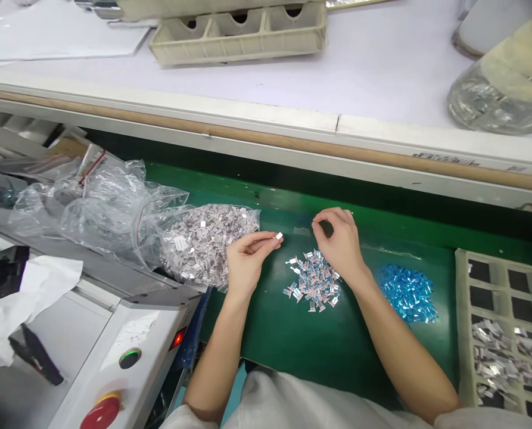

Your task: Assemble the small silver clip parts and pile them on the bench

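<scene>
My left hand [248, 257] pinches a small shiny metal piece [279, 236] between thumb and fingertips. To its right, my right hand [338, 241] is closed in a pinch, thumb and index finger forming a loop; anything between those tips is too small to make out. Below and between the hands lies a heap of small silvery parts with bits of blue [314, 285] on the green work surface [288, 339]. A clear plastic bag full of similar metal pieces [207, 244] rests beside my left hand. Right of my right forearm sits a pile of small bright blue pieces [409, 293].
A compartmented tray [463, 339] holding metal parts stands at the right. Crumpled plastic bags [105, 202] lie at the left, above a machine with a red knob [101, 412]. A raised white shelf [382, 65] runs across the back, bearing a divided bin [243, 49].
</scene>
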`<state>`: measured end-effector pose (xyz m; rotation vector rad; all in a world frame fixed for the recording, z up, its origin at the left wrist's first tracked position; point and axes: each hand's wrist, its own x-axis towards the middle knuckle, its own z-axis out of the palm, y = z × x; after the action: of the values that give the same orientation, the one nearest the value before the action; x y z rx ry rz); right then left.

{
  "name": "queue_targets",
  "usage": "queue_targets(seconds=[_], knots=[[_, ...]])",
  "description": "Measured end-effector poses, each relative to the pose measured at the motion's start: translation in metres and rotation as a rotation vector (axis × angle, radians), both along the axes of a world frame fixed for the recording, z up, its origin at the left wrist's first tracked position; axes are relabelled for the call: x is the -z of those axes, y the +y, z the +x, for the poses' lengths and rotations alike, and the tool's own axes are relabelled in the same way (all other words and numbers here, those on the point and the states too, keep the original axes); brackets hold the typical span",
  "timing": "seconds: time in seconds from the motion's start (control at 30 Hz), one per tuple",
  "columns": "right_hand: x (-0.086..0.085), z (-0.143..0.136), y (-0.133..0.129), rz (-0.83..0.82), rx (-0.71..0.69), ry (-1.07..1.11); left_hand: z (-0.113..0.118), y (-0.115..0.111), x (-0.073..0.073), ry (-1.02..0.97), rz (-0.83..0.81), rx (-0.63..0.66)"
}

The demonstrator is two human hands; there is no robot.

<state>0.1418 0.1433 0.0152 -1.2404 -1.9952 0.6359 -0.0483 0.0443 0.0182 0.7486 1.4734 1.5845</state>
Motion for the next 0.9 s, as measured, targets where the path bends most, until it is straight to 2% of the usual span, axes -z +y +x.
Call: queue_targets(seconds=[0.13, 0.23, 0.47, 0.7, 0.9], knots=[[-0.027, -0.012, -0.016, -0.205, -0.145, 0.232, 0.005, 0.001, 0.001, -0.010, 0.037, -0.033], [-0.036, -0.019, -0.024, -0.338, -0.224, 0.310, 0.008, 0.001, 0.001, 0.031, 0.031, -0.022], [-0.033, -0.021, -0.026, -0.363, -0.278, 0.295, 0.013, -0.002, 0.002, 0.158, -0.007, 0.039], [-0.031, -0.021, -0.025, -0.335, -0.332, 0.277, 0.015, -0.003, 0.002, 0.165, 0.007, 0.076], [-0.030, -0.020, -0.025, -0.332, -0.316, 0.286, 0.015, -0.003, 0.003, 0.145, 0.011, 0.078]])
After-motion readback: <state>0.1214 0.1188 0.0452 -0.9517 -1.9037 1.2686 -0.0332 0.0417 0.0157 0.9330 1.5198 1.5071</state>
